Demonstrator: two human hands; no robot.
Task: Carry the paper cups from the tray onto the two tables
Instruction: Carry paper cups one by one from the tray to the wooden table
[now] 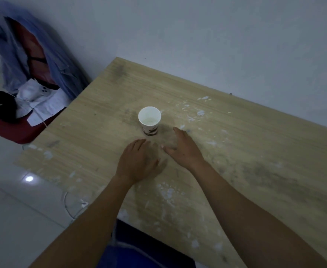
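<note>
A white paper cup (149,119) with a dark print near its base stands upright on the wooden table (255,144), close to the middle. My left hand (138,161) hovers just in front of the cup, palm down, fingers spread and holding nothing. My right hand (184,147) is to the cup's right and slightly nearer me, also palm down with its fingers apart and nothing in it. Neither hand touches the cup. No tray is in view.
White paint flecks and dark smudges mark the tabletop. The table's far edge meets a grey wall. At the left stands a red chair (14,130) draped with blue cloth (48,55) and white items. A white cable (68,207) lies on the tiled floor.
</note>
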